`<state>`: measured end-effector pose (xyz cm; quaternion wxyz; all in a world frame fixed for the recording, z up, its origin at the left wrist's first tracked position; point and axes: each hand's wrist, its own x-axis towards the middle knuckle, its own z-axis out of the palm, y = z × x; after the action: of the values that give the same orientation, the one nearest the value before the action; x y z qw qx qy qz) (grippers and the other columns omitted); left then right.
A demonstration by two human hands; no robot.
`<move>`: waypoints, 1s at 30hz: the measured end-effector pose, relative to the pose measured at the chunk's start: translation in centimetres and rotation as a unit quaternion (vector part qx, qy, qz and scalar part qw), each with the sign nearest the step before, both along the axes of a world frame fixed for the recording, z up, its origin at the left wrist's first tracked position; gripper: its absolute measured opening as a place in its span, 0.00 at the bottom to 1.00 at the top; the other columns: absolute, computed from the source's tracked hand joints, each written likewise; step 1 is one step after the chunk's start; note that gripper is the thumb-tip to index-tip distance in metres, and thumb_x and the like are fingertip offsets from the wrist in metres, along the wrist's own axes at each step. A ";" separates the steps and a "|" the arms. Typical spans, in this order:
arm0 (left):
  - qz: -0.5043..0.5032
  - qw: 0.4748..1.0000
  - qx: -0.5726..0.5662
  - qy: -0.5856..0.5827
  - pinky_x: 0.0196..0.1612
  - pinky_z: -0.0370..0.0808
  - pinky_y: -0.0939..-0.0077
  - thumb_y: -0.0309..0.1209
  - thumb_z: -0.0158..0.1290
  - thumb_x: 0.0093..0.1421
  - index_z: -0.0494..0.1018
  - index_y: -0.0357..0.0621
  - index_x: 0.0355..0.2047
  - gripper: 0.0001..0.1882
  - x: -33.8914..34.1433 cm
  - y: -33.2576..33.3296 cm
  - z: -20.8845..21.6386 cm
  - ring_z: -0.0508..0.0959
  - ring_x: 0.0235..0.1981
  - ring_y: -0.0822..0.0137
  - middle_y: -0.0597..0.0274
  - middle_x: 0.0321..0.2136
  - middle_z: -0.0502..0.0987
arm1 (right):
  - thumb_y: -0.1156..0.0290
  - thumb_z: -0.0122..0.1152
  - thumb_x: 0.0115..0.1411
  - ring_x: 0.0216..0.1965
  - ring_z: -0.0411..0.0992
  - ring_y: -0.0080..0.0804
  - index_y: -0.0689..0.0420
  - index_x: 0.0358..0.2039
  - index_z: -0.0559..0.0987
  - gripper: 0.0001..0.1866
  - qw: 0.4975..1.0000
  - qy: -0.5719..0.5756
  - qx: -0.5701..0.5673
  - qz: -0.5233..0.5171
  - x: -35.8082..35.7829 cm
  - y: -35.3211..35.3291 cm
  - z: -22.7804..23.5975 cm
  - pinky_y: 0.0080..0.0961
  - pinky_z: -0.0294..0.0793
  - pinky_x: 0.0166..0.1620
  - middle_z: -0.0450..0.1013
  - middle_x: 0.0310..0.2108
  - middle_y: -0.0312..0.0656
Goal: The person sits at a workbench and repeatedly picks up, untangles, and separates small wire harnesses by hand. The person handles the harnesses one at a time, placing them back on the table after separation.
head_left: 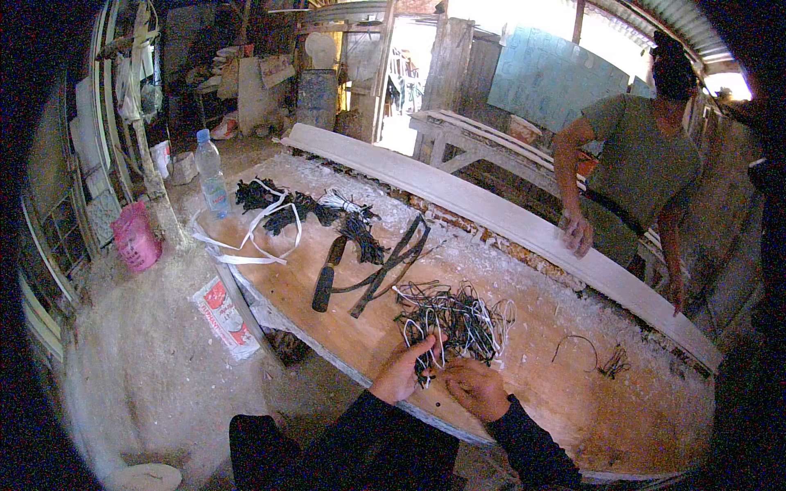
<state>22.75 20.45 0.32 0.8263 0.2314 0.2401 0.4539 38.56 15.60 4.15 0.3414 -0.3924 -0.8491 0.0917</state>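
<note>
A tangled heap of thin black and white cords (pixel 471 319) lies on the wooden tabletop in front of me. At the heap's near edge, my left hand (pixel 401 372) is closed around a small bunch of these cords, with loops standing up past the thumb. Close beside it, my right hand (pixel 476 389) has its fingers curled together by the lower ends of the bunch; what they pinch is too small to make out. Beyond the left hand lie a dark-handled tool (pixel 329 274) and some flat black strips (pixel 395 266).
Black cord bundles (pixel 356 225), a white strap (pixel 246 255) and a plastic bottle (pixel 211 176) occupy the table's left end. Loose cord scraps (pixel 612 360) lie to the right. Behind a long pale board (pixel 491 209), another person (pixel 630 164) stands with one hand on it.
</note>
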 end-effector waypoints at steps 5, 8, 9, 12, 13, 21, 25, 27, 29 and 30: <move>0.027 0.999 0.017 0.003 0.23 0.58 0.87 0.39 0.47 0.58 0.69 0.46 0.42 0.15 0.1 0.2 -0.2 0.66 0.27 0.83 0.76 0.25 0.70 | 0.75 0.60 0.45 0.34 0.72 0.39 0.56 0.28 0.75 0.07 0.998 0.028 0.051 0.034 0.2 0.2 0.5 0.30 0.72 0.37 0.73 0.30 0.43; 0.054 0.998 0.021 -0.014 0.24 0.59 0.88 0.40 0.46 0.59 0.69 0.46 0.43 0.16 0.1 0.2 -0.2 0.67 0.27 0.82 0.75 0.25 0.69 | 0.74 0.61 0.42 0.31 0.71 0.39 0.55 0.24 0.73 0.07 0.993 0.034 0.086 0.067 -0.1 0.7 0.6 0.30 0.71 0.33 0.72 0.28 0.42; 0.069 0.997 0.021 -0.019 0.24 0.59 0.88 0.40 0.45 0.59 0.69 0.46 0.44 0.16 0.0 0.2 -0.2 0.67 0.27 0.82 0.75 0.24 0.69 | 0.74 0.62 0.41 0.30 0.71 0.39 0.55 0.22 0.72 0.07 0.994 0.034 0.084 0.059 -0.2 0.6 0.7 0.30 0.70 0.32 0.72 0.28 0.42; 0.094 0.995 0.015 -0.019 0.24 0.61 0.87 0.40 0.46 0.59 0.69 0.45 0.43 0.16 -0.1 0.2 -0.2 0.68 0.26 0.80 0.74 0.24 0.69 | 0.75 0.60 0.39 0.26 0.69 0.40 0.54 0.20 0.70 0.08 0.996 0.016 0.071 0.043 0.0 0.2 1.3 0.30 0.69 0.29 0.70 0.24 0.41; 0.102 0.994 0.012 -0.032 0.24 0.61 0.87 0.39 0.46 0.59 0.69 0.45 0.43 0.16 -0.1 0.2 -0.2 0.68 0.26 0.80 0.74 0.24 0.69 | 0.75 0.59 0.38 0.24 0.68 0.40 0.54 0.19 0.70 0.07 0.998 0.005 0.053 0.027 -0.1 0.1 1.5 0.30 0.69 0.28 0.69 0.22 0.41; 0.161 0.981 -0.083 -0.077 0.21 0.63 0.86 0.36 0.49 0.57 0.70 0.47 0.41 0.13 0.0 0.7 -0.4 0.68 0.23 0.80 0.73 0.23 0.69 | 0.80 0.49 0.37 0.18 0.63 0.37 0.55 0.16 0.65 0.06 0.979 0.156 0.125 0.024 0.9 -0.4 0.8 0.29 0.67 0.27 0.63 0.15 0.41; 0.131 0.987 -0.034 -0.089 0.20 0.62 0.86 0.33 0.50 0.57 0.70 0.46 0.40 0.11 -0.3 0.6 -0.4 0.66 0.22 0.80 0.72 0.24 0.69 | 0.81 0.48 0.41 0.23 0.65 0.32 0.55 0.17 0.66 0.05 0.944 0.301 0.120 -0.062 1.1 -0.4 0.2 0.30 0.67 0.32 0.64 0.19 0.40; 0.130 0.989 -0.012 -0.066 0.20 0.62 0.86 0.31 0.50 0.57 0.70 0.45 0.40 0.10 -0.3 0.4 -0.4 0.66 0.21 0.80 0.72 0.25 0.69 | 0.82 0.49 0.44 0.28 0.66 0.32 0.56 0.18 0.67 0.06 0.915 0.371 0.088 -0.130 0.8 -0.2 0.2 0.30 0.67 0.36 0.65 0.22 0.39; 0.096 0.991 -0.007 -0.096 0.20 0.61 0.86 0.29 0.51 0.56 0.70 0.46 0.38 0.09 -0.1 0.3 -0.4 0.66 0.22 0.79 0.71 0.25 0.69 | 0.80 0.55 0.49 0.35 0.68 0.34 0.58 0.24 0.72 0.03 0.903 0.387 0.037 -0.183 1.0 -0.3 0.5 0.29 0.67 0.42 0.67 0.30 0.40; 0.082 0.990 0.004 -0.114 0.20 0.61 0.86 0.28 0.51 0.55 0.70 0.46 0.37 0.08 -0.1 0.2 -0.4 0.66 0.22 0.79 0.71 0.25 0.70 | 0.79 0.57 0.48 0.35 0.68 0.34 0.59 0.25 0.73 0.03 0.905 0.388 0.012 -0.175 0.8 0.0 0.5 0.28 0.67 0.42 0.68 0.31 0.40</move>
<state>22.67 20.65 -0.08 0.8071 0.1615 0.1608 0.5447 39.34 15.55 4.66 0.6592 -0.4635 -0.5686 0.1650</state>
